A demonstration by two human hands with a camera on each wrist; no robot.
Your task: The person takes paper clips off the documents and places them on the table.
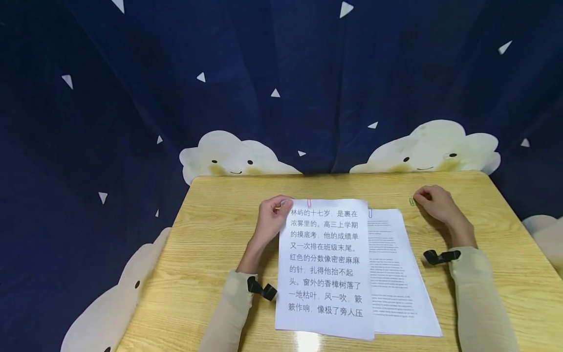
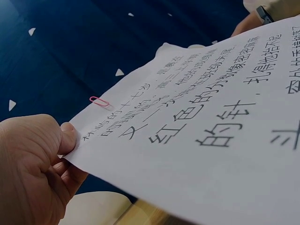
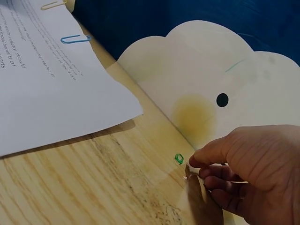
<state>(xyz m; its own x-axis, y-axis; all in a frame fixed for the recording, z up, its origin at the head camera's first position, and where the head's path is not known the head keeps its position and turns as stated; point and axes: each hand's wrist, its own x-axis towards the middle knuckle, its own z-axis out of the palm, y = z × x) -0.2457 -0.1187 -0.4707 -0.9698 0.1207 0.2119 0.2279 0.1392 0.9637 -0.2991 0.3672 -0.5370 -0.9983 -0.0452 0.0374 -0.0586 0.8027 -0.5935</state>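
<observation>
Printed sheet (image 1: 324, 266) with pink paper clip (image 1: 309, 202), corner pinched between left hand (image 1: 271, 215) thumb and fingers; right hand (image 1: 433, 200) fingertips drawn together at green paper clip (image 1: 411, 201) on table (image 1: 211, 234)

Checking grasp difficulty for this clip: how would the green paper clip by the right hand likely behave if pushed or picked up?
The green paper clip looks tiny and thin, so probably very light. It lies flat on the smooth wooden table, so it would likely slide rather than roll. The right hand would probably need a fingertip pinch.
</observation>
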